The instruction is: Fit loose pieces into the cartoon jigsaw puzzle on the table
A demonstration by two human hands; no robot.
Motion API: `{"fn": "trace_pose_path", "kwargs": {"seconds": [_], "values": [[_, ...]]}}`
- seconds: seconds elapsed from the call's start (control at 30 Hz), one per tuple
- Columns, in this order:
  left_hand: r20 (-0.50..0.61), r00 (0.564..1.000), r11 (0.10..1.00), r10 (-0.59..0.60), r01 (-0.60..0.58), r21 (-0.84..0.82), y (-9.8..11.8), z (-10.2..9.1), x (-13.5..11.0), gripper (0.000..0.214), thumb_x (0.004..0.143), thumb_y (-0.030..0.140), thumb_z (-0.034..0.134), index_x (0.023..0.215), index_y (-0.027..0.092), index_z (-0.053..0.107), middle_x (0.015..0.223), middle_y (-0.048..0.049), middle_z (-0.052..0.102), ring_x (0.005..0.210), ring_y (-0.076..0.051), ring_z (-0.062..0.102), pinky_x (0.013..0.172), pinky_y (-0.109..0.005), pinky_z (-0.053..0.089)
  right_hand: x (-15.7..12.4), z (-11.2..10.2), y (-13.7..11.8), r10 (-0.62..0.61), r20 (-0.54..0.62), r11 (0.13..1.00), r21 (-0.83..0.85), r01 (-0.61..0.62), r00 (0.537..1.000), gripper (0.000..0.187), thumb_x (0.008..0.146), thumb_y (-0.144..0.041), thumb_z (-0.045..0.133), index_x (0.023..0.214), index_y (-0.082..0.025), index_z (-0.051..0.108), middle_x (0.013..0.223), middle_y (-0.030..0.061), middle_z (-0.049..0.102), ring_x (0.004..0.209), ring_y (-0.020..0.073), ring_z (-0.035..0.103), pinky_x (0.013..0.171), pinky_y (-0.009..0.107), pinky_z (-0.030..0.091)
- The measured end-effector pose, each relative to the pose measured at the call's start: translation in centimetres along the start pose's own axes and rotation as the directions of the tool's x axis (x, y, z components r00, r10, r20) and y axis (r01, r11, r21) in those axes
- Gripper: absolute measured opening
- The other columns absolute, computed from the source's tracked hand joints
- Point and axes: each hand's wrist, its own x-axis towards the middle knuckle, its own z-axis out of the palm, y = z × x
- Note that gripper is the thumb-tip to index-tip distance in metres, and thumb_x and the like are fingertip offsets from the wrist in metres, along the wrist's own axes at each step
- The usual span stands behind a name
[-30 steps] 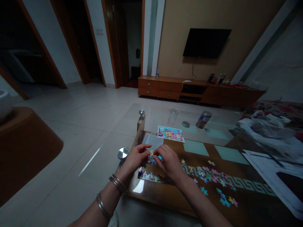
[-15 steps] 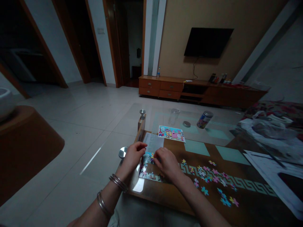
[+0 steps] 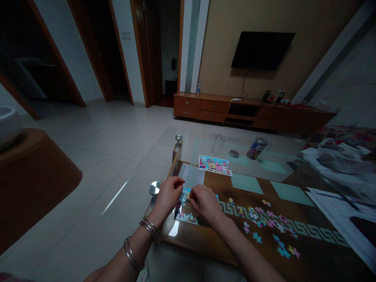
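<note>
On glass (image 3: 216, 239), colourful unfinished jigsaw (image 3: 183, 198)

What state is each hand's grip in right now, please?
Left hand: loosely open, nothing visible in it.
Right hand: curled over the partly assembled puzzle; whether it holds anything cannot be told.

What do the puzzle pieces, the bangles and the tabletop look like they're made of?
Puzzle pieces: probably printed cardboard, thin, flat and brightly colored; finish unclear. Bangles: likely polished metal, silvery with highlights. Tabletop: apparently glass, glossy and clear, with floor showing through.
</note>
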Motion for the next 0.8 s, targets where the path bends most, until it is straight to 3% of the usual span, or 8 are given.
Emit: {"fn": "trace_pose_path", "kwargs": {"seconds": [0.47,0.67,0.8], "values": [[0.02,0.999,0.991,0.048,-0.051,0.126,0.2,-0.2,-0.5,0.022,0.075,0.01,0.05,0.087,0.016,0.067,0.088,-0.0047,0.066,0.083,-0.017,0.061,0.079,-0.03,0.048,-0.1,-0.4,0.4,0.042,-0.021,0.998,0.038,-0.041,0.999,0.008,0.083,-0.022,0.058,0.084,-0.019,0.065,0.089,0.0053,0.066,0.086,0.0199,0.058,0.071,0.027,0.036],[0.117,0.979,0.883,0.164,-0.199,0.424,-0.3,-0.2,-1.8,0.024,0.077,0.006,0.051,0.092,0.016,0.067,0.094,-0.0077,0.06,0.099,-0.023,0.052,0.091,-0.037,0.042,-0.1,-0.5,1.0,0.103,-0.023,0.991,0.085,-0.1,0.994,0.013,0.084,-0.018,0.056,0.091,-0.018,0.066,0.092,0.0063,0.067,0.09,0.0198,0.058,0.075,0.026,0.038],[0.134,0.978,0.838,0.158,-0.205,0.506,0.0,0.1,-1.9,0.023,0.08,0.007,0.051,0.093,0.018,0.067,0.096,-0.0068,0.058,0.1,-0.022,0.05,0.089,-0.035,0.042,-0.1,-0.3,1.0,0.12,-0.025,0.987,0.111,-0.117,0.992,0.014,0.084,-0.017,0.055,0.093,-0.017,0.066,0.094,0.0068,0.067,0.092,0.0199,0.058,0.078,0.026,0.038]]}}
